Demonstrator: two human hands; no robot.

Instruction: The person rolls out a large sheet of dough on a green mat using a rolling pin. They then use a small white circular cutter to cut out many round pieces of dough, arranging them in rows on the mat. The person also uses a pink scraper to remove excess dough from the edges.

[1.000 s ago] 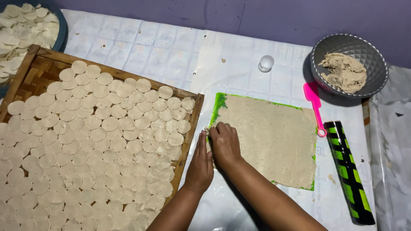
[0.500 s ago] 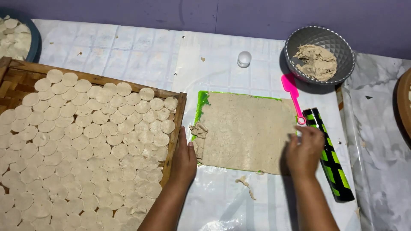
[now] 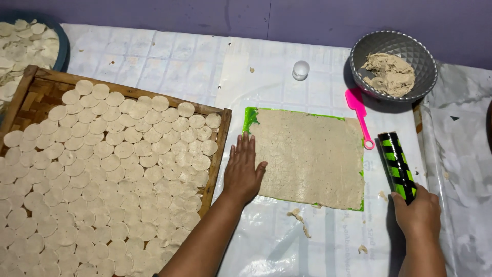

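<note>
Open lanes lie above and below the dough sheet; both flanks are crowded.

The plastic sheet [image 3: 169, 66] is bare along the upper middle of the frame, apart from a small white cap [image 3: 301, 70], and again at bottom centre, where only dough scraps [image 3: 300, 218] lie. At left the woven tray [image 3: 218, 154] of cut rounds [image 3: 102, 174] fills the frame, its edge just beside the left hand [image 3: 243, 172], which rests flat at the left margin of the dough sheet [image 3: 310, 156]. At right, a pink spatula [image 3: 359, 113], a grey bowl [image 3: 393, 65] and the green-and-black roller [image 3: 397, 166] under the right hand [image 3: 417, 213] narrow the passage.
</note>
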